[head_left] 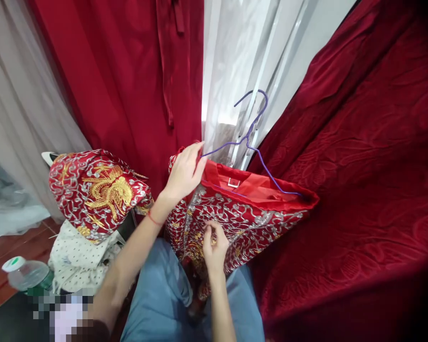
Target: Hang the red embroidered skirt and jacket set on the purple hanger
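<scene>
A red garment [242, 216] with silver and gold embroidery hangs from a purple wire hanger [249, 133] in front of my knees. Its open top shows a bright red lining with a small metal buckle [233, 182]. My left hand [185, 171] is closed over the garment's upper left corner, beside the hanger's left arm; its fingertips reach past the edge. In front of the embroidered face, my right hand [216, 242] has its fingers curled in a pinch. Whatever lies between those fingertips is too small to make out.
To the left, another embroidered red piece with a gold motif [110, 190] lies over dotted white cloth [74, 256]. A clear bottle [28, 274] stands at lower left. Red cloth [128, 71] hangs behind, white drapes [231, 57] beside it, and patterned red fabric [360, 190] on the right.
</scene>
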`<action>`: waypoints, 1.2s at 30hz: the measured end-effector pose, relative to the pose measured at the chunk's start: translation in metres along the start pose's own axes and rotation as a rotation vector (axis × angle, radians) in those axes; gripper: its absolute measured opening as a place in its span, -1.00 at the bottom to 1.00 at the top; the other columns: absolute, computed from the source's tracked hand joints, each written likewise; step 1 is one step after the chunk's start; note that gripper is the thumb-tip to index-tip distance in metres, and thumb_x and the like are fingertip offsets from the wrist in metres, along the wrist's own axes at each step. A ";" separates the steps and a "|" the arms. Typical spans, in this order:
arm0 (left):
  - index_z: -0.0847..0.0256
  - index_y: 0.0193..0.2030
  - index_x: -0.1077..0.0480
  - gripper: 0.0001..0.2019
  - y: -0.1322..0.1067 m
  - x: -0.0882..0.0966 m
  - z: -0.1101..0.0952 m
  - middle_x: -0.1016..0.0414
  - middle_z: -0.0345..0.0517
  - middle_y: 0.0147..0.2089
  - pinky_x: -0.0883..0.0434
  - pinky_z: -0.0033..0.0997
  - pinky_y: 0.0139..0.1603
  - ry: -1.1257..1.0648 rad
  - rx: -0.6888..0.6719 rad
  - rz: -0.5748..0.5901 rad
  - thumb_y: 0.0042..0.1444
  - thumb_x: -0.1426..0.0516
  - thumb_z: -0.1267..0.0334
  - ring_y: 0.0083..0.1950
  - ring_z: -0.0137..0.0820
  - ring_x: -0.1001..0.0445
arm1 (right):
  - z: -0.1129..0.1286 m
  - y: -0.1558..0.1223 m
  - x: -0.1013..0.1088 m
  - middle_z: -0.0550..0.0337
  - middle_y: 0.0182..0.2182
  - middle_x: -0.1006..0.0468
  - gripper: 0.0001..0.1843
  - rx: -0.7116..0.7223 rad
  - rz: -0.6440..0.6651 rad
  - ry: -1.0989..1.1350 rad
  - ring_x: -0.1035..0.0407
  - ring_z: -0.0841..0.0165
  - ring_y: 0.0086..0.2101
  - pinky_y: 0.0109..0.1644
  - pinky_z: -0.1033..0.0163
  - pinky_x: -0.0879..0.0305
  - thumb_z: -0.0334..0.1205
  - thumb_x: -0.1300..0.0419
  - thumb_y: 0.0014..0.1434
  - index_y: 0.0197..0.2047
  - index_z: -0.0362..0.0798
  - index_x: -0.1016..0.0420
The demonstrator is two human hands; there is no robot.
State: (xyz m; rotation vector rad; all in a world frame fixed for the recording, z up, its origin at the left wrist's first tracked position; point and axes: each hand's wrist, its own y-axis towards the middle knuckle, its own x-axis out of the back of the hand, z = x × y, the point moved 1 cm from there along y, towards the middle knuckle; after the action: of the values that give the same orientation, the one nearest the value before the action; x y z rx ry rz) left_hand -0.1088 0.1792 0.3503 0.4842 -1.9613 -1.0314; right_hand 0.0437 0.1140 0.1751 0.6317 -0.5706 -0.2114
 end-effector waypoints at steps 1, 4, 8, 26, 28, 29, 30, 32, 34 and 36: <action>0.13 0.30 -0.29 -0.60 -0.013 0.001 0.000 -0.49 0.15 0.20 -0.32 -0.17 0.31 -0.019 0.041 -0.136 0.43 0.11 0.12 0.31 -0.23 -0.40 | -0.005 -0.003 -0.009 0.03 -0.25 -0.65 -0.58 -0.039 0.004 0.072 -0.57 0.11 -0.24 -0.19 0.00 -0.53 -0.17 0.12 0.33 -0.09 0.17 -0.59; 0.16 0.31 -0.24 -0.58 -0.052 -0.013 0.017 -0.39 0.20 0.26 -0.40 -0.16 0.24 -0.104 0.210 -0.484 0.35 -0.06 0.14 0.30 -0.21 -0.39 | -0.019 -0.001 -0.028 0.06 -0.24 -0.64 -0.70 -0.085 0.012 0.211 -0.57 0.19 -0.27 -0.21 0.08 -0.54 -0.11 0.00 0.34 -0.02 0.09 -0.51; 0.22 0.25 -0.32 -0.60 -0.066 -0.041 0.046 -0.44 0.17 0.24 -0.45 -0.20 0.20 -0.297 0.203 -0.438 0.31 -0.13 0.17 0.25 -0.21 -0.45 | -0.021 0.021 -0.022 0.05 -0.20 -0.61 -0.69 -0.004 -0.015 0.282 -0.55 0.31 -0.26 -0.14 0.17 -0.53 -0.15 -0.17 0.32 0.09 -0.06 -0.41; 0.24 -0.27 -0.60 -0.43 0.089 -0.017 0.079 -0.60 -0.05 -0.32 -0.42 -0.40 -0.10 -0.478 0.140 0.818 0.25 0.03 -0.21 -0.26 -0.36 -0.53 | 0.008 0.035 -0.009 0.07 -0.20 -0.57 -0.83 0.056 0.242 0.216 -0.49 0.30 -0.17 -0.05 0.21 -0.39 -0.26 -0.06 0.35 -0.12 -0.04 -0.47; 0.24 -0.31 -0.58 -0.50 0.077 -0.006 0.074 -0.53 -0.12 -0.39 -0.34 -0.46 -0.25 -0.492 0.072 0.806 0.18 -0.09 -0.20 -0.36 -0.43 -0.43 | 0.000 0.033 -0.019 0.04 -0.19 -0.60 -0.81 -0.022 0.256 0.172 -0.51 0.27 -0.19 -0.05 0.19 -0.39 -0.23 -0.06 0.33 -0.13 -0.05 -0.48; 0.24 -0.38 -0.56 -0.53 0.072 -0.001 0.070 -0.45 -0.17 -0.46 -0.27 -0.47 -0.33 -0.445 0.046 0.812 0.14 -0.14 -0.18 -0.43 -0.47 -0.35 | -0.004 0.032 -0.025 0.03 -0.18 -0.61 -0.81 -0.066 0.262 0.160 -0.51 0.26 -0.20 -0.06 0.18 -0.39 -0.21 -0.06 0.32 -0.13 -0.05 -0.48; 0.25 -0.47 -0.51 -0.53 0.069 0.003 0.066 -0.35 -0.23 -0.54 -0.19 -0.47 -0.39 -0.380 0.028 0.811 0.13 -0.17 -0.17 -0.49 -0.51 -0.25 | -0.006 0.031 -0.031 0.04 -0.20 -0.63 -0.80 -0.113 0.273 0.159 -0.52 0.26 -0.22 -0.07 0.18 -0.39 -0.19 -0.07 0.32 -0.13 -0.05 -0.49; 0.24 -0.60 -0.39 -0.48 0.062 0.008 0.058 -0.16 -0.30 -0.62 -0.06 -0.43 -0.43 -0.259 0.010 0.787 0.16 -0.15 -0.17 -0.55 -0.54 -0.06 | -0.007 0.028 -0.044 0.07 -0.27 -0.64 -0.78 -0.211 0.299 0.185 -0.53 0.28 -0.30 -0.16 0.21 -0.40 -0.11 -0.11 0.30 -0.14 -0.05 -0.50; 0.23 -0.67 -0.29 -0.43 0.055 0.012 0.049 -0.06 -0.32 -0.64 0.00 -0.40 -0.42 -0.182 0.014 0.729 0.20 -0.12 -0.17 -0.55 -0.54 0.03 | -0.004 0.024 -0.057 0.11 -0.35 -0.64 -0.73 -0.302 0.310 0.227 -0.52 0.29 -0.38 -0.25 0.24 -0.38 -0.02 -0.16 0.27 -0.16 -0.04 -0.50; 0.21 -0.69 -0.23 -0.40 0.045 0.015 0.040 -0.04 -0.32 -0.65 0.02 -0.39 -0.41 -0.116 0.050 0.667 0.23 -0.10 -0.18 -0.55 -0.53 0.04 | 0.001 0.020 -0.068 0.12 -0.39 -0.64 -0.68 -0.379 0.278 0.256 -0.51 0.29 -0.42 -0.29 0.25 -0.36 0.05 -0.20 0.23 -0.20 -0.05 -0.51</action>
State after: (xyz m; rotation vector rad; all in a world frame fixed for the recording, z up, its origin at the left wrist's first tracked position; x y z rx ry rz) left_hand -0.1485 0.2151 0.3825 -0.2120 -2.0369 -0.5891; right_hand -0.0129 0.1532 0.1583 0.2019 -0.3516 0.0249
